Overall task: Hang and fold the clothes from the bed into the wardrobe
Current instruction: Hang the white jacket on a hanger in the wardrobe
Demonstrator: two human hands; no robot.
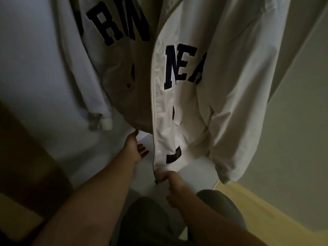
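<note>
White jacket [191, 107] — hangs unzipped in front of me, dark block letters on both front panels | my right hand [168, 180] pinches the bottom corner of its zip edge | my left hand [134, 148], fingers loose and holding nothing, just under the other panel's hem

jacket [186, 103] ahead, left hand [134, 148] under hem, right hand [170, 178] at hem

Likely a home: hanging jacket [230, 68]
</note>
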